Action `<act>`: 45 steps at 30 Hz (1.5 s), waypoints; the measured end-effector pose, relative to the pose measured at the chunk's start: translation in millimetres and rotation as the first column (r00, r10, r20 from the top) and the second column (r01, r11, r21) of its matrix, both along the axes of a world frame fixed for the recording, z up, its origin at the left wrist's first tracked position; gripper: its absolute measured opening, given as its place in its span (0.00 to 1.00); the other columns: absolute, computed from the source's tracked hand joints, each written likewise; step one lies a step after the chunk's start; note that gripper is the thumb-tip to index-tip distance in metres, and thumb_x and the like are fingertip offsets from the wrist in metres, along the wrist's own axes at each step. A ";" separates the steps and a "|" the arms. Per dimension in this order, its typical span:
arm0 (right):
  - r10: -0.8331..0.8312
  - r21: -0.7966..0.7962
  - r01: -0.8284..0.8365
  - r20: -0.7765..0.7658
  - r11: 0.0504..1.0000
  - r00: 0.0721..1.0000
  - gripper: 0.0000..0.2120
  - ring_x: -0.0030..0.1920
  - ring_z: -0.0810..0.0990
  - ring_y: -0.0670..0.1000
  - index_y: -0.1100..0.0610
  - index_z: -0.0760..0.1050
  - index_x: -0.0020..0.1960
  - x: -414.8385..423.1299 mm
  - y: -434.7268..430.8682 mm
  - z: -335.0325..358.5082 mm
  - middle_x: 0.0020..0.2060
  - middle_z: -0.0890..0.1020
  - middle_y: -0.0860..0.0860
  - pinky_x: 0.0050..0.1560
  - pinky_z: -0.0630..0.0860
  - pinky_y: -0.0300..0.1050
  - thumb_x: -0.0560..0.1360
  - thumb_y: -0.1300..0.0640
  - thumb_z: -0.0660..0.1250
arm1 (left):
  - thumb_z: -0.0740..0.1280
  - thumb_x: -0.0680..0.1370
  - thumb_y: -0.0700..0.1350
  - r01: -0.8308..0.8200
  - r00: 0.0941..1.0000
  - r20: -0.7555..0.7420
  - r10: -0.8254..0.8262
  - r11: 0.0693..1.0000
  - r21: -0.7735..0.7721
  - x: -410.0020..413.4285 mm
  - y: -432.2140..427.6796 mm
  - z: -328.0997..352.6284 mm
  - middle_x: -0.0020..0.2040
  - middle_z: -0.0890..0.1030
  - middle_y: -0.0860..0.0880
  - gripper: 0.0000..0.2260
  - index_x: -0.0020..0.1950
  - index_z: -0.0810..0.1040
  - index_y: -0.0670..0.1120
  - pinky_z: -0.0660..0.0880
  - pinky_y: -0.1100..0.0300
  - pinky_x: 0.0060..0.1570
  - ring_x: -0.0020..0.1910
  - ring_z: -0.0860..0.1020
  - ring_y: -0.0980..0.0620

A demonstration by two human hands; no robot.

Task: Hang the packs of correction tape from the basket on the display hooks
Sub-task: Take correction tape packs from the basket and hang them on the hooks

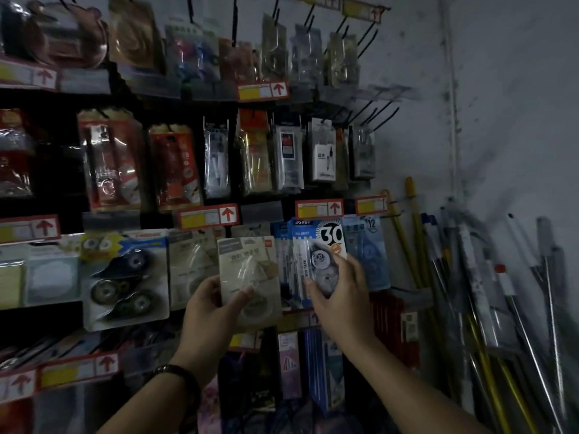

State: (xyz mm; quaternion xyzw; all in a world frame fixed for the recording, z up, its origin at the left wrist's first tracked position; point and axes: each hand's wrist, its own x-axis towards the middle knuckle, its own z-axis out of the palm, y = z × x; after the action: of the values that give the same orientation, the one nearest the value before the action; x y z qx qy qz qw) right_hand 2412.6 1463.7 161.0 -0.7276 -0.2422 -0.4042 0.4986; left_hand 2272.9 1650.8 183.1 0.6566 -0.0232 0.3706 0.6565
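Two correction-tape packs sit mid-frame at a dim stationery display: a beige card-backed blister pack with a clear bubble [249,277], centre of frame, pinched at its lower left edge by the left hand [208,303], thumb across the front; and a blue-and-white card pack printed w/ a large "30" [319,258], just right of centre, grasped low on its blister by the right hand [340,292], fingers curled round it. Both packs are up against the lower-middle row, under the red-and-yellow price tags w/ white arrows [208,216]; the hooks themselves are hidden behind the cards, so whether either pack's hang hole is already threaded can't be told. No basket in view. Risks, as judged from here: w/ each hand busy and the light poor, a hole could miss its prong and the card slide off once let go; the beige pack, held only by one edge, may swing or twist; pushing the "30" pack back could nudge the pale blue "12" pack [366,252] beside it, right of centre, or bend the card. At lower left hangs a yellow-topped three-dispenser blister pack [125,277]; long rods and poles [488,308] lean on the grey wall at right, clear of the work.
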 end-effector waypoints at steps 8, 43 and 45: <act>0.008 -0.009 -0.009 -0.038 1.000 0.999 0.36 0.77 0.67 0.57 0.51 0.64 0.78 17.7 2.9 9.3 0.77 0.64 0.52 0.70 0.76 0.59 0.77 0.37 0.70 | 0.75 0.79 0.43 -0.029 0.999 -0.020 0.029 1.000 -0.010 3.4 9.7 -5.7 0.58 0.87 0.47 0.17 0.67 0.78 0.47 0.86 0.49 0.47 0.52 0.88 0.49; -0.028 -0.197 0.045 0.090 0.979 0.996 0.23 0.62 0.75 0.51 0.48 0.72 0.72 -30.6 24.0 17.8 0.61 0.74 0.48 0.60 0.78 0.53 0.80 0.41 0.66 | 0.71 0.81 0.39 0.012 1.000 0.000 -0.012 0.994 -0.108 -30.2 24.4 -2.7 0.60 0.86 0.43 0.15 0.67 0.76 0.46 0.86 0.46 0.48 0.53 0.88 0.44; 0.283 -0.173 -0.295 -0.087 0.940 0.955 0.26 0.53 0.80 0.44 0.45 0.70 0.76 -57.0 42.8 21.6 0.55 0.78 0.44 0.53 0.82 0.47 0.80 0.40 0.67 | 0.71 0.81 0.38 0.012 1.000 0.027 -0.009 0.992 -0.128 -35.9 32.1 -0.9 0.60 0.86 0.43 0.15 0.67 0.76 0.46 0.86 0.44 0.49 0.54 0.88 0.44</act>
State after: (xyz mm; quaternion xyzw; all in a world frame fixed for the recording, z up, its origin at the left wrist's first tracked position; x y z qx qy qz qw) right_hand 2355.6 1506.5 182.6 -0.7390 -0.3673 -0.2802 0.4904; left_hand 2237.1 1682.9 182.2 0.6081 -0.0115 0.3764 0.6989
